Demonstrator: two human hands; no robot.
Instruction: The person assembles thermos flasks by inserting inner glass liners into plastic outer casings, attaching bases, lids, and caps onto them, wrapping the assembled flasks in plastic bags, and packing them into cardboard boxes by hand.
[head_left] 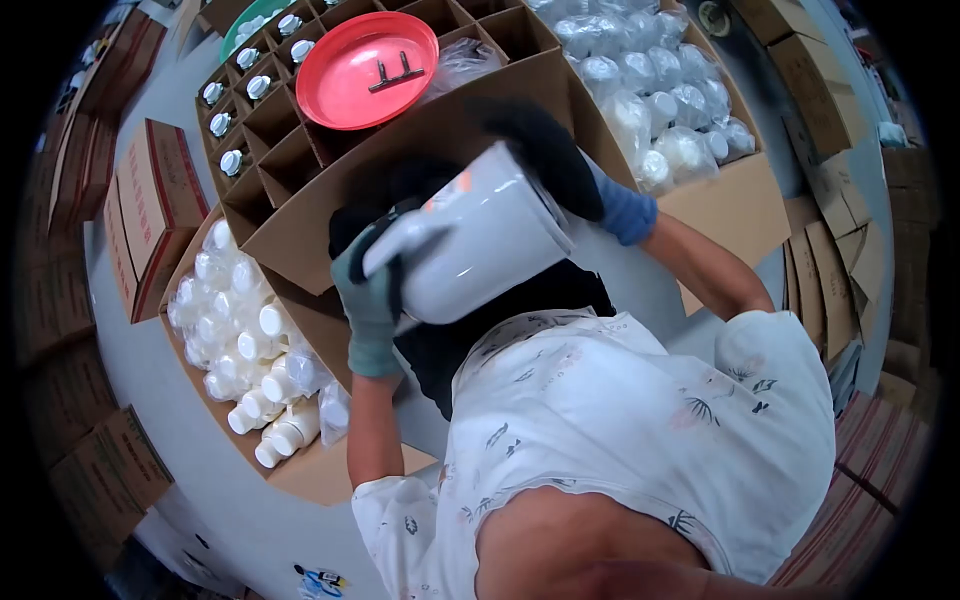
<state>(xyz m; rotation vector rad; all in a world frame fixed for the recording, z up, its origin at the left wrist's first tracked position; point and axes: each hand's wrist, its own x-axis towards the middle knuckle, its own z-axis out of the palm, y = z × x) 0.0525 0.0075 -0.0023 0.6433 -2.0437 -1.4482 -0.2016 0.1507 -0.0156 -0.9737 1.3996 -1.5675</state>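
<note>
A large white container (470, 245) with an orange-marked label lies tilted across my lap area, held between both hands. My left hand (368, 285), in a gloved grey-green and black covering, is wrapped round its handle side. At the container's other end is my right hand (555, 170), in a black and blue glove, its fingers curled against the container and blurred by motion. Just beyond stands a divided cardboard box (400, 140) with white-capped bottles in several compartments. On its dividers rests a red plate (350, 75) holding small dark metal pieces (395, 75).
An open box (300, 470) of white bottles (255, 345) stands at the left. Another box (735, 205) at the right holds plastic-wrapped bottles (655, 90). A closed carton (150, 220) is farther left. Flattened cardboard (825, 275) leans at the right. A green basin (240, 30) shows at the top.
</note>
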